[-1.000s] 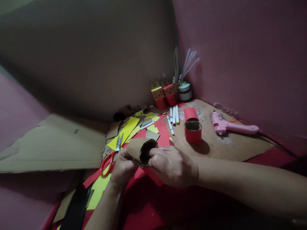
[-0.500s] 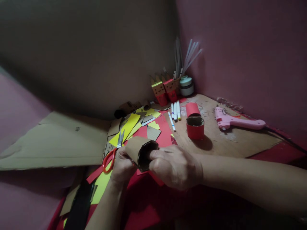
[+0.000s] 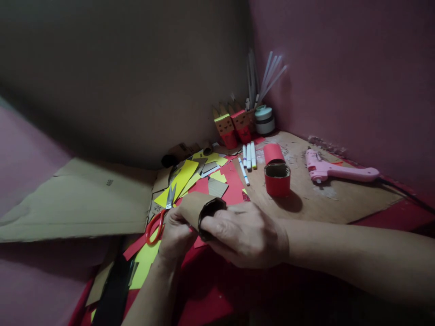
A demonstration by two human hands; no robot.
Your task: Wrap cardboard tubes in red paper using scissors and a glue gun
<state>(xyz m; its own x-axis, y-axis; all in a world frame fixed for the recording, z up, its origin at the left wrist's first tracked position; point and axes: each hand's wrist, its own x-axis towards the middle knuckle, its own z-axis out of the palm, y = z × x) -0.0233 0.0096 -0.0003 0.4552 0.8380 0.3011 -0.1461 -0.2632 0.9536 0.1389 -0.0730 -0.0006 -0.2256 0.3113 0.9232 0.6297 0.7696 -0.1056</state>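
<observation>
A brown cardboard tube [image 3: 194, 207] is held between my two hands above the near edge of the table, its dark opening turned toward the right. My left hand [image 3: 175, 233] is closed round the tube's left side. At the opening, my right hand [image 3: 241, 233] grips the rim, with finger tips reaching inside; the tips themselves are hidden. Scissors with red handles [image 3: 155, 227] lie just left of my left hand, blades on yellow paper [image 3: 183, 179]. Beyond my right hand stands a short red paper-covered tube [image 3: 277, 184], with a curved red piece [image 3: 273, 154] behind it.
A pink glue gun [image 3: 340, 172] lies at the right, its cord running off that way. Several markers [image 3: 249, 156] lie mid-table. Two face-decorated pencil holders [image 3: 227, 131] and a pale green lidded jar [image 3: 264, 121] stand at the back. A large cardboard sheet [image 3: 78, 199] juts in from the left.
My right hand has shifted slightly left along the rim, and its fingers now cover more of the tube's opening. My left hand keeps its hold on the tube.
</observation>
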